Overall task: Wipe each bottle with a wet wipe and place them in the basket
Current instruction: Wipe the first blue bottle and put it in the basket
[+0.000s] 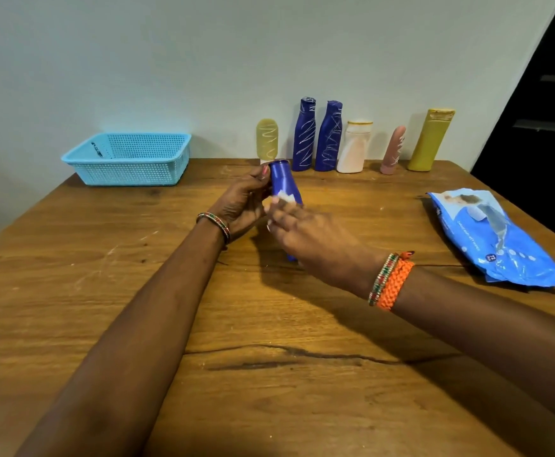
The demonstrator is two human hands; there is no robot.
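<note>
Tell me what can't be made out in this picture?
Head view only:
- Blue bottle: its lower half is hidden behind the right hand.
- Wet wipe: mostly covered by blurred fingers.
- Basket: the floor is hidden by its near wall.
- Wipes pack: print too small.

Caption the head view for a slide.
Left hand holds a blue bottle; right hand wipes it.

Wooden table (269, 407) filled most of view, surface scratched, long dark crack running across near middle. Pale wall (170, 61) stood behind far edge of table. Dark doorway or panel (546, 110) occupied far right corner, detail too dim to tell. Faint whitish scuff marks lay on left part of tabletop.
</note>
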